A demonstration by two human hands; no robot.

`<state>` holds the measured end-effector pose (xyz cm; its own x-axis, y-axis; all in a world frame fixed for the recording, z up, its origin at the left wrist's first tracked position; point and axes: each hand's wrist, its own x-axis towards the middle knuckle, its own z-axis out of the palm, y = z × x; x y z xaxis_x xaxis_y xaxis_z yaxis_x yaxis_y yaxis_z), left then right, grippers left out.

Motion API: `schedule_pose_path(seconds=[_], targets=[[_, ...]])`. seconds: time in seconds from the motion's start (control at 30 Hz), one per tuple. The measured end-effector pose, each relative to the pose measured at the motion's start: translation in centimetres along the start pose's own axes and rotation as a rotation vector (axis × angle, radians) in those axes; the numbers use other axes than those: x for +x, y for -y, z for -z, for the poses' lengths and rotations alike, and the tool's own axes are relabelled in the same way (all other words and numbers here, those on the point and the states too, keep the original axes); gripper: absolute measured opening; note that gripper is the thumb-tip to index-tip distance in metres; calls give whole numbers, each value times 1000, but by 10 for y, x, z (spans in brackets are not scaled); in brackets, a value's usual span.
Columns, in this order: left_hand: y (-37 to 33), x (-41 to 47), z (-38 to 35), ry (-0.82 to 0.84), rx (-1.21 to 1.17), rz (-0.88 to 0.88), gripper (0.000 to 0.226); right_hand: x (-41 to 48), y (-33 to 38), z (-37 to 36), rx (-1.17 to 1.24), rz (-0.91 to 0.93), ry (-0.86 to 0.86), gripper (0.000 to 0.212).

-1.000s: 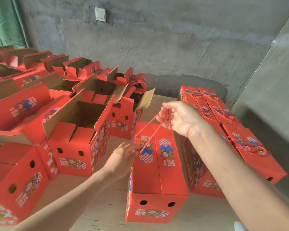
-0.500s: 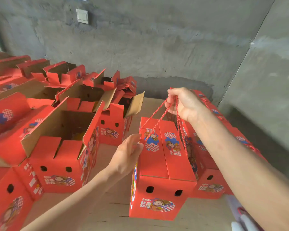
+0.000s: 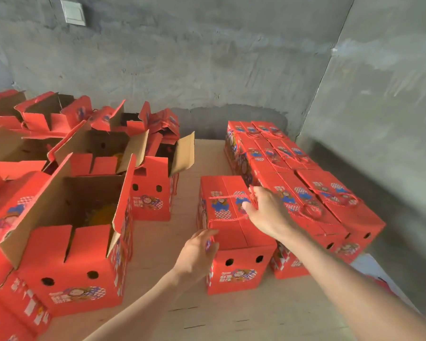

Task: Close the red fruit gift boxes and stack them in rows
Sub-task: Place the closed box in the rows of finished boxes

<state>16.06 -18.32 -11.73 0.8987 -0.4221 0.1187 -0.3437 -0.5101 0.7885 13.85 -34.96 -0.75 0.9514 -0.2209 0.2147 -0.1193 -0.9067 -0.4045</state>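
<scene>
Red printed card with two round holes in its near end: the closed box (image 3: 231, 232) sits on the worktop (image 3: 162, 242), just beside the stack (image 3: 305, 193) of closed ones. My right hand (image 3: 268, 212) pinches its cord (image 3: 226, 196) on the lid, and my left hand (image 3: 197, 254) lies flat against its side. Open boxes (image 3: 84, 254), brown inside, crowd the left.

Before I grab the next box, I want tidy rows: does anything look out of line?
The closed box touched by left hand and right hand juts nearer than the stacked rows beside it, so its front isn't flush. Nothing looks damaged.
</scene>
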Motion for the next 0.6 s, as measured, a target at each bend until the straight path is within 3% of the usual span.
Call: schedule_pose_path(seconds=[0.07, 0.1, 0.2, 0.33, 0.47, 0.6], targets=[[1, 2, 0, -12, -57, 27, 38, -24, -15, -24, -117, 63, 144, 72], [1, 3, -2, -13, -78, 38, 40, -34, -23, -37, -130, 96, 214, 83], [1, 4, -6, -57, -147, 77, 43, -58, -41, -76, -272, 186, 305, 73], [5, 10, -11, -113, -209, 92, 36, -55, -54, -104, -388, 208, 218, 58], [6, 35, -12, -134, -232, 132, 37, -29, -57, -113, -358, 202, 203, 69], [4, 85, -9, -53, -245, 203, 44, 27, -55, -124, -330, 132, 215, 63]])
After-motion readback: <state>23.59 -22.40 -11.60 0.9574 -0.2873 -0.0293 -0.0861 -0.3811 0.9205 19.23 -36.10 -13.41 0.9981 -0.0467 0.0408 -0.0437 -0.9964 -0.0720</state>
